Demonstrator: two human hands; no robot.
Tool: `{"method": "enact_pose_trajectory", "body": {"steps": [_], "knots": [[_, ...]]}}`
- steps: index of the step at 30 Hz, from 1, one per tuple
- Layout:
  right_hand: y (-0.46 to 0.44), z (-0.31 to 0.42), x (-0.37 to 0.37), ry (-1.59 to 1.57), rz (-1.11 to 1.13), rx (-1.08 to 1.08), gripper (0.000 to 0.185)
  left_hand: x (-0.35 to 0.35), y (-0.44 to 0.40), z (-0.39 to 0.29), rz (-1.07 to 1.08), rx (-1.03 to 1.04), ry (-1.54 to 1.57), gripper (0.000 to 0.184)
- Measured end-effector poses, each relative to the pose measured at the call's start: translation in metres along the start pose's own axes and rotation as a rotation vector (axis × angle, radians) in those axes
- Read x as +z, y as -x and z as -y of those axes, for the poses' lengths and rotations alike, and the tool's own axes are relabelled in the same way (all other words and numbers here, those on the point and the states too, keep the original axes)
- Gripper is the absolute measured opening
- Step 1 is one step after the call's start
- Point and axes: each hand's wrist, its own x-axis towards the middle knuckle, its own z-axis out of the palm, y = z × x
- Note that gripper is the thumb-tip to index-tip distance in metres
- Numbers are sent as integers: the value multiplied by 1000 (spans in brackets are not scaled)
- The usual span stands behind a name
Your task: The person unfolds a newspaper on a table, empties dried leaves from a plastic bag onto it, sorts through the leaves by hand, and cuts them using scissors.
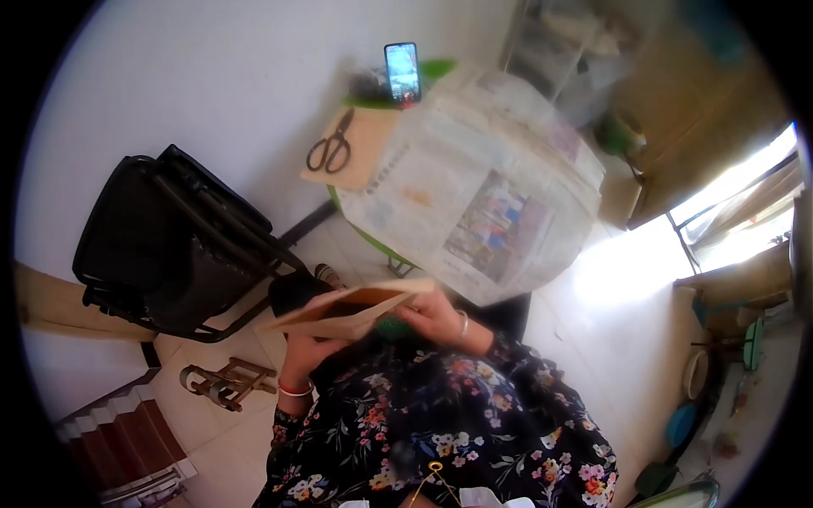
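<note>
A brown paper piece [339,323], folded like an open envelope or bag, is held above my lap. My left hand [309,351] grips its lower left part from below, with most fingers hidden behind the paper. At its right end my right hand [432,315] pinches the paper with thumb and fingers. Black scissors [330,154] lie on a flat brown paper sheet [373,140] at the left edge of the table, beyond my hands.
Newspaper [415,224] covers the round table. A lit phone [402,72] stands upright at its back edge. On the left is a black folding chair [140,245], with a small wooden stool [241,383] on the floor below it. Shelves line the right side.
</note>
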Motion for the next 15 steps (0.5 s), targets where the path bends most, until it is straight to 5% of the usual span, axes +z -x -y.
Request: {"method": "enact_pose_trajectory", "body": {"steps": [4,7,10,13,15], "knots": [[17,1,-9,-255,38,308,17,24,-1,-4,-73,-58,328,62],[24,-6,-20,-332,140,541,28,33,-11,-2,-43,153,66,41],[6,10,-27,-400,154,302,40,45,-13,-6,-44,128,54,26],[28,-20,-17,-308,112,489,43,51,-6,-5,-96,-176,187,26],[34,-25,-15,-163,57,557,36,51,-8,-1,-51,-88,120,30]]}}
